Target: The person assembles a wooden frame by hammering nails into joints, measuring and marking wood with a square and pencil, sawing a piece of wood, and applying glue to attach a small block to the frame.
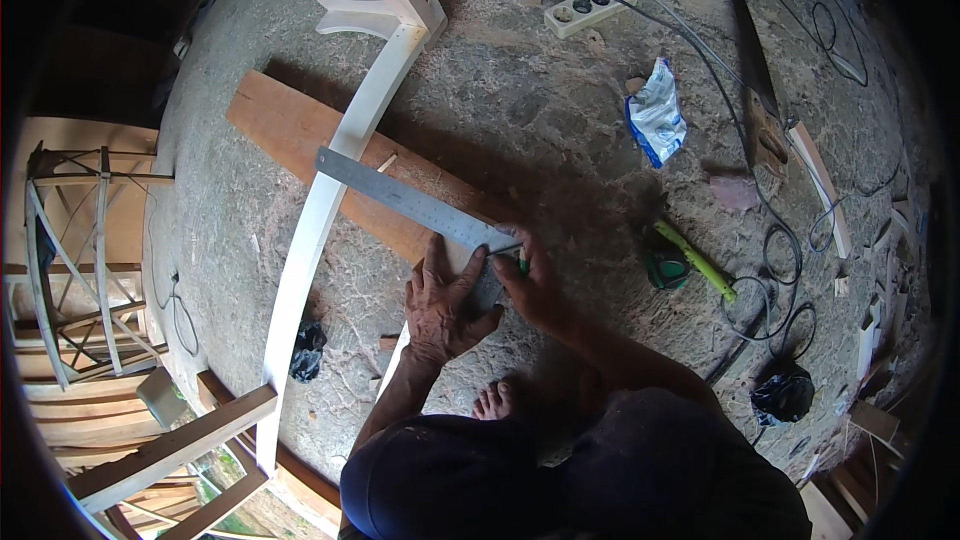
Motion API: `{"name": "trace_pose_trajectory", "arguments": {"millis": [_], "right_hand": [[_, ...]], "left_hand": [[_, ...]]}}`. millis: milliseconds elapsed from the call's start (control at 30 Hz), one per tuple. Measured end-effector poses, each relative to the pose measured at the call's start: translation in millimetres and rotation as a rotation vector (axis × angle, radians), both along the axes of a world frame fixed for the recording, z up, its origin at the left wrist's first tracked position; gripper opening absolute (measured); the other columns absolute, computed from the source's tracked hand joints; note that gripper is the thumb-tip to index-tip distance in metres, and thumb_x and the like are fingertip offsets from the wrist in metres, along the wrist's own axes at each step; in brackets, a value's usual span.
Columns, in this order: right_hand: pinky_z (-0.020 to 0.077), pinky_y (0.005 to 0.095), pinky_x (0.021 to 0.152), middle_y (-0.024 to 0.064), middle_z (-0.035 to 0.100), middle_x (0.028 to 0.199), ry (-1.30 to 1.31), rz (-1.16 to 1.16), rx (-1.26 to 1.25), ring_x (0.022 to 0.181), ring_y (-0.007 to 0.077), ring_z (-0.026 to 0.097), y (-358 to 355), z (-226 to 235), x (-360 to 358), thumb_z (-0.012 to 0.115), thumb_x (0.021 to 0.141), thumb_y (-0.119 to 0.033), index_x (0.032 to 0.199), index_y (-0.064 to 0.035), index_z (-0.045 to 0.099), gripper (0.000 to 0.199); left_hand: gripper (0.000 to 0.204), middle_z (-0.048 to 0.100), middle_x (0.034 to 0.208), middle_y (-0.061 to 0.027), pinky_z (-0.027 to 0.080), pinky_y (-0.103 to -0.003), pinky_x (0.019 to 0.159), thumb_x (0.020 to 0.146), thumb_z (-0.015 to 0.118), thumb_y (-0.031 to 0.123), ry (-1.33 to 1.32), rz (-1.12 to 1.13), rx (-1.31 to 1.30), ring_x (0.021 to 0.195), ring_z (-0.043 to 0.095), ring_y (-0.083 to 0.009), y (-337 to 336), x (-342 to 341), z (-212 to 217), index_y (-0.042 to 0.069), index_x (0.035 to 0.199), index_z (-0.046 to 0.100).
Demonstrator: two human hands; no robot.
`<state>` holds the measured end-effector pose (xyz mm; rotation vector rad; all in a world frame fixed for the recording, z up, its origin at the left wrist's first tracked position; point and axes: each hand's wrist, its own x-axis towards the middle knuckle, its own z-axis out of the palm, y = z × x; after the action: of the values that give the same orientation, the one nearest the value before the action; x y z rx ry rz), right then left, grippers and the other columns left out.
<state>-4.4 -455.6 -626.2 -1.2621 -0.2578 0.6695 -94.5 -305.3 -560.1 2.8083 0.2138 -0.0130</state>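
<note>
A flat steel ruler with a hole at its far end lies slantwise over a long, pale, curved wooden piece and a brown plank. My left hand rests with spread fingers at the ruler's near end, fingertips pressing beside its lower edge on a pale piece of wood that is mostly covered. Close by, my right hand pinches a slim green pencil, its fingertips at the ruler's end. The pencil's tip is hard to make out.
A white power strip with plugs sits at the far side of the rough floor. To the right lie a handsaw, a blue-white plastic packet, a yellow-green tool, cables and a black bag. Wooden frames stand left.
</note>
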Motion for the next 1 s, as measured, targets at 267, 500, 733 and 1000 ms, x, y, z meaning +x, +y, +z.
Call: {"name": "trace_pose_trajectory", "arguments": {"millis": [267,500,733,1000], "right_hand": [[0.0438,0.0350,0.099,0.0178,0.049,0.133,0.014,-0.049,-0.011,0.114,0.0192,0.051,2,7,1,0.059,0.097,-0.015,0.152,0.0006,0.028,0.065],[0.0438,0.0348,0.099,0.0187,0.049,0.137,0.011,-0.031,-0.020,0.115,0.0180,0.051,0,16,4,0.061,0.096,-0.016,0.152,0.0002,0.031,0.065],[0.0444,0.0346,0.098,0.0166,0.052,0.132,-0.014,-0.044,-0.021,0.112,0.0179,0.052,0,13,2,0.060,0.097,-0.015,0.149,-0.0007,0.036,0.058],[0.0453,0.0345,0.096,0.0121,0.058,0.117,0.119,0.050,-0.054,0.108,0.0160,0.054,-18,22,2,0.058,0.098,-0.013,0.138,-0.0018,0.046,0.043]], "left_hand": [[0.082,0.024,0.158,-0.0320,0.040,-0.056,0.100,0.075,0.068,0.064,-0.017,-0.004,0.020,0.130,0.043,-0.0499,-1,-1,0,0.029,0.148,0.053],[0.083,0.024,0.157,-0.0338,0.041,-0.056,0.099,0.075,0.066,0.066,-0.015,-0.006,0.042,0.129,0.044,-0.0508,-2,-2,-1,0.029,0.148,0.053],[0.083,0.025,0.157,-0.0327,0.041,-0.056,0.100,0.077,0.066,0.066,-0.017,-0.017,0.061,0.128,0.045,-0.0508,-2,-3,0,0.028,0.149,0.051],[0.077,0.054,0.139,-0.0262,0.049,-0.045,0.099,0.085,0.073,0.051,-0.036,0.353,-0.559,0.124,0.058,-0.0401,23,-37,3,0.005,0.142,0.050]]}}
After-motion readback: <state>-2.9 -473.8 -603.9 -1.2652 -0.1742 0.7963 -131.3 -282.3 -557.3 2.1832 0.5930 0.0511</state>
